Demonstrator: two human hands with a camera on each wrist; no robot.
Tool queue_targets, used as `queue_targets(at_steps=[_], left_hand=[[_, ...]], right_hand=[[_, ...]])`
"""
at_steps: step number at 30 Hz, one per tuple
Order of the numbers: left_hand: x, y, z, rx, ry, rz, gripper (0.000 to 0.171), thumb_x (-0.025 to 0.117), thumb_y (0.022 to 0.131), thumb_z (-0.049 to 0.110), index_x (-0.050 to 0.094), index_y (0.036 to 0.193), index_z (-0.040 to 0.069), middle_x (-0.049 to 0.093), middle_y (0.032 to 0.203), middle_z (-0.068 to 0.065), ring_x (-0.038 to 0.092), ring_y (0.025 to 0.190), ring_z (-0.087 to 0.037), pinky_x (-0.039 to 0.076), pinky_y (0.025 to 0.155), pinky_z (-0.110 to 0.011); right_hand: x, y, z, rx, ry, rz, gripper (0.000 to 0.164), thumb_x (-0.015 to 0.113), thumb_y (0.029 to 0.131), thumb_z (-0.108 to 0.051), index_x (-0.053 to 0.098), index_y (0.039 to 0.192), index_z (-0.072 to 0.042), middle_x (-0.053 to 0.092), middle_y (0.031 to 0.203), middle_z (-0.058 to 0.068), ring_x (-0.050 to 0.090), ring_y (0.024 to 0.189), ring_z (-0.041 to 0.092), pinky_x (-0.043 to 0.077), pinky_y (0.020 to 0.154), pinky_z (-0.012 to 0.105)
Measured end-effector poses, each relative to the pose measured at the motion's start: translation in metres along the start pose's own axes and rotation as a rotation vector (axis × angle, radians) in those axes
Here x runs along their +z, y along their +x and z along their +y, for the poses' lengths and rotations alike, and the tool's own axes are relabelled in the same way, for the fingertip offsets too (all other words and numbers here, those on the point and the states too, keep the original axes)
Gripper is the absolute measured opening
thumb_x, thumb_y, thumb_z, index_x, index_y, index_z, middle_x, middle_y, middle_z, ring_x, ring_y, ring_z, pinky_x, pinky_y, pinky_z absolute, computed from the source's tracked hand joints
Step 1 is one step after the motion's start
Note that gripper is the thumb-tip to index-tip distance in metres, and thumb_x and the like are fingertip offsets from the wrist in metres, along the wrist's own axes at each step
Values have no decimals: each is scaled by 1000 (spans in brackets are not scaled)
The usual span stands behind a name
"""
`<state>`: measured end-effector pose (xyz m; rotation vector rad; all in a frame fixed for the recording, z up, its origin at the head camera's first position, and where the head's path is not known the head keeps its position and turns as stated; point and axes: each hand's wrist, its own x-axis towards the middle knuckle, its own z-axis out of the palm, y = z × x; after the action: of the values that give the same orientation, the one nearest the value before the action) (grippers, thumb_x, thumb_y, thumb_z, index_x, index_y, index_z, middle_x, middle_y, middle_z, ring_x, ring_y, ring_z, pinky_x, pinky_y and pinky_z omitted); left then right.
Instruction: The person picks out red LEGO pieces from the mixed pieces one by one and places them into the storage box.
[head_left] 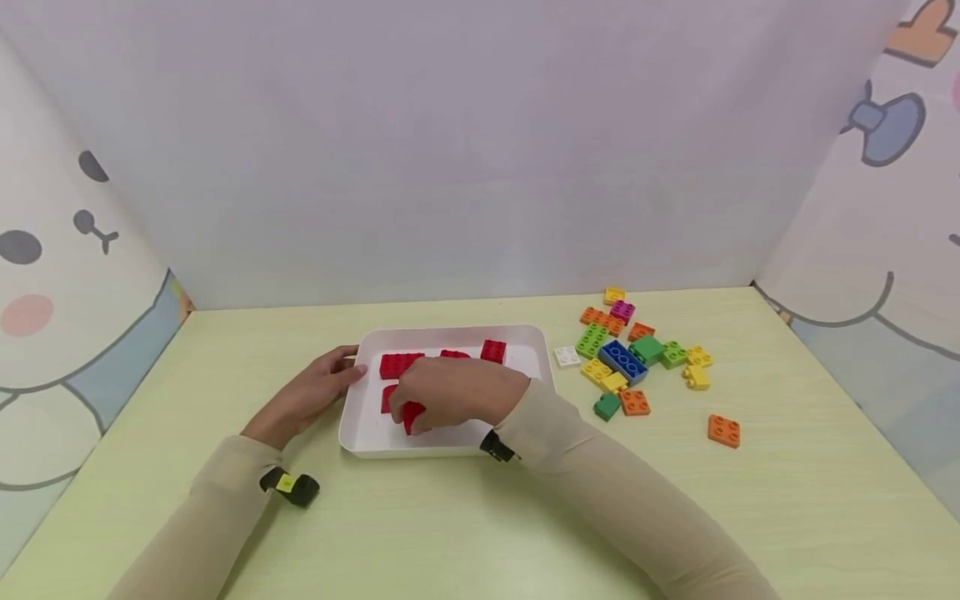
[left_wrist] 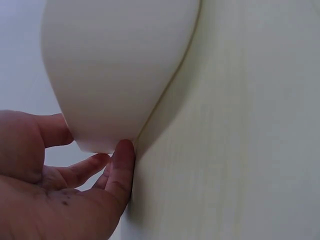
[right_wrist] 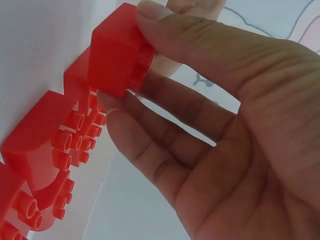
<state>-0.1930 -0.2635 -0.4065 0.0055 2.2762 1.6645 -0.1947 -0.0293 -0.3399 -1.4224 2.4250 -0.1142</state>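
Observation:
My right hand [head_left: 453, 390] is over a white tray [head_left: 360, 437], pinching a red toy brick [head_left: 412, 417] between thumb and fingertips. In the right wrist view, the gripped red brick [right_wrist: 114, 52] has its studs turned toward the palm, and the thumb lies on its upper end. Several other red bricks [head_left: 401, 364] are in the tray, partly hidden by the right hand. At the tray's left side, my left hand [head_left: 318, 390] holds the rim. The left wrist view has the fingers [left_wrist: 122, 167] against the outer wall of the tray [left_wrist: 115, 90], low near the table.
To the right of the tray lie several loose bricks, among them a blue brick [head_left: 622, 362], a white brick [head_left: 567, 357] and a green brick [head_left: 647, 349]. One orange brick [head_left: 724, 431] lies apart, farther right. A pale curtain [head_left: 465, 167] hangs behind the table [head_left: 420, 533].

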Motion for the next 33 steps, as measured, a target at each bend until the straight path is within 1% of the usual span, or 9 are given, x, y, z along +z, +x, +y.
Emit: queue_targets(at_steps=[6,9,13,16,20,25,28,33], left_hand=[[0,-1,-1,-13,4,9,60,48,108,19,21,159,2,34,152,-24,42,132,-37,38,113,-47],[-1,0,-2,-11,-1,14,59,48,108,18,22,159,2,35,152,-23,42,132,-36,38,113,-46],[-1,1,-2,5,0,5,59,47,108,18,22,158,1,35,151,-25,43,131,-37,39,112,-46],[0,1,0,6,2,0,59,48,108,19,21,158,0,35,151,-25,43,131,-37,38,113,-47],[1,0,1,7,-2,-2,60,47,108,18,20,158,0,35,151,-25,43,131,-37,36,114,-49],[1,0,1,8,3,-4,59,47,108,18,21,158,0,35,150,-25,43,131,-37,37,113,-48],[0,1,1,-1,1,0,59,48,108,19,22,158,1,36,151,-25,43,131,-36,37,114,-48],[1,2,0,-3,-5,-3,59,48,108,18,21,158,1,35,151,-25,42,132,-37,36,114,-48]], right_hand=[[1,1,-3,47,31,-48,31,86,83,-26,75,112,-25,66,99,-12,56,94,9,51,79,22],[2,0,-5,55,31,-61,28,86,82,-26,75,107,-25,65,94,-12,57,90,9,52,78,24],[3,-2,-9,68,1,-71,20,85,83,-24,73,99,-26,62,89,-12,57,87,10,51,76,24],[5,-3,-13,75,-41,-75,19,84,84,-22,70,95,-26,61,85,-11,56,84,11,50,73,24],[8,-3,-16,73,-86,-76,17,82,86,-19,69,94,-25,61,81,-10,58,78,11,50,69,23],[11,-1,-16,58,-106,-69,16,82,86,-19,71,97,-24,61,81,-8,57,78,11,49,69,22],[13,0,-15,52,-115,-61,17,83,85,-20,71,96,-23,61,79,-8,57,77,11,48,69,21],[16,2,-15,29,-128,-51,15,82,85,-20,69,92,-23,59,76,-7,55,74,11,46,67,21]])
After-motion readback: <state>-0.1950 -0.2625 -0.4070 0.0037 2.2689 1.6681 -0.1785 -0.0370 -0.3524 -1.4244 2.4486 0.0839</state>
